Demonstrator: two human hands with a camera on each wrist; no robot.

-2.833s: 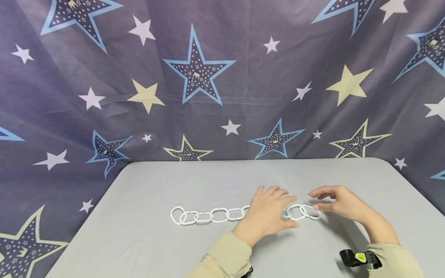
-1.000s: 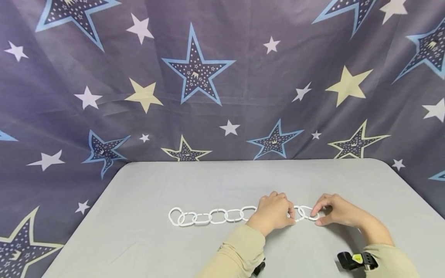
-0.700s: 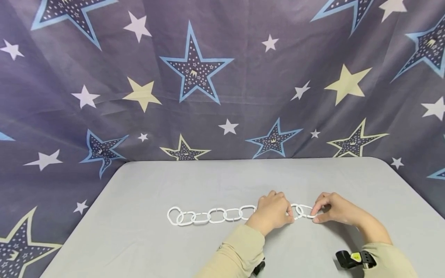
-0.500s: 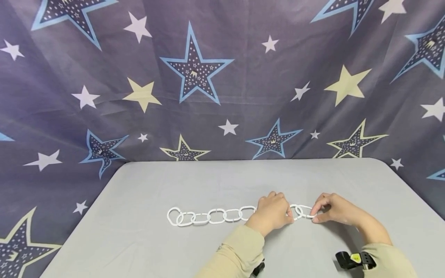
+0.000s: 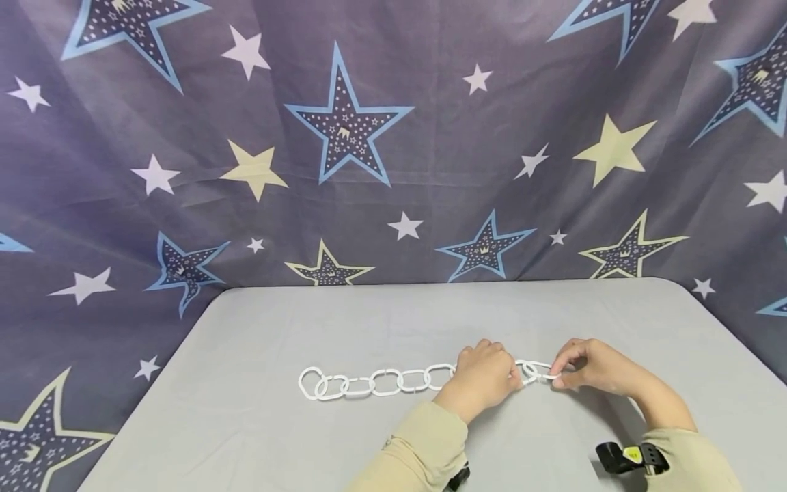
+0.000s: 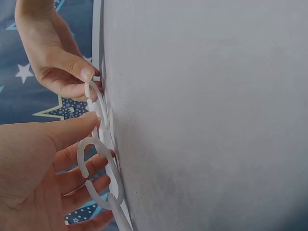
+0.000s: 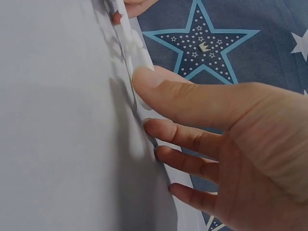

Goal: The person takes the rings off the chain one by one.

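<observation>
Within the right hand's [image 5: 596,367] pinch, the white chain's end link [image 5: 548,376].

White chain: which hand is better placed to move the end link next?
Right, I'd judge. The right hand pinches the end link directly; the left hand grips the chain further along, so it looks better suited to steadying.

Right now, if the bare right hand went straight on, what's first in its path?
The right hand would probably first meet the white, plastic-looking oval link looped through the matching white end link it pinches; depth is unclear.
</observation>
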